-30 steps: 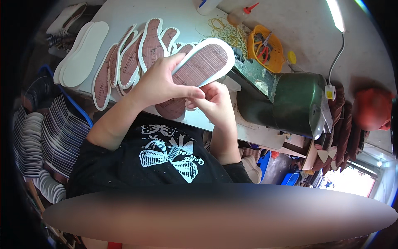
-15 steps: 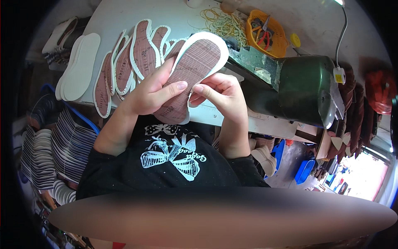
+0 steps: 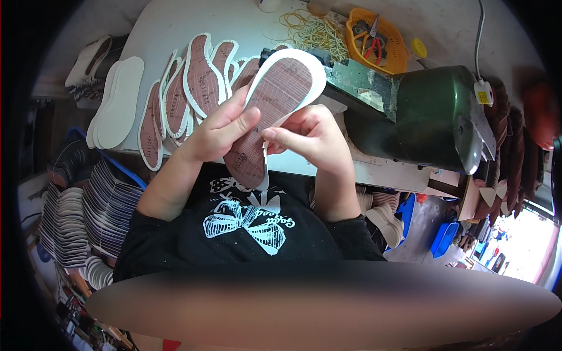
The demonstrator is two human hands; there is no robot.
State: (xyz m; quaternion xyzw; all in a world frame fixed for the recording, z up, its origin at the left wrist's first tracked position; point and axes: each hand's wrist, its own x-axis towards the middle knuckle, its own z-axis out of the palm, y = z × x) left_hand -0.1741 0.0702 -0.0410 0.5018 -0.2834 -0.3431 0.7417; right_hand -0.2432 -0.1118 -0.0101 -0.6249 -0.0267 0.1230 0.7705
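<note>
In the head view, your work was an insole [image 3: 275,93] with a brown checked face and a white rim, held up to the left of the green machine [image 3: 436,117], its broad white-edged end tipped toward that machine. Your left hand [image 3: 225,128] was closed around the insole's left side, thumb lying on the brown face. Your right hand [image 3: 307,137], on the side nearer the green machine, was narrowed to a pinch on the opposite edge near the waist, thumb on top and the other fingers bent, partly hidden.

Left of the green machine, beyond your left hand, a cluster of brown insoles [image 3: 202,82] with crimped white rims lay overlapping on the bench [image 3: 170,29]. Farther left of the machine lay some overlapping plain white insoles [image 3: 120,105]. Past the machine's far side sat a tangle of yellowish strands [image 3: 313,36] and a yellow basket [image 3: 393,52] with red-handled scissors [image 3: 374,50] in it. To the machine's right, a white cable box [image 3: 483,93] hung close by.
</note>
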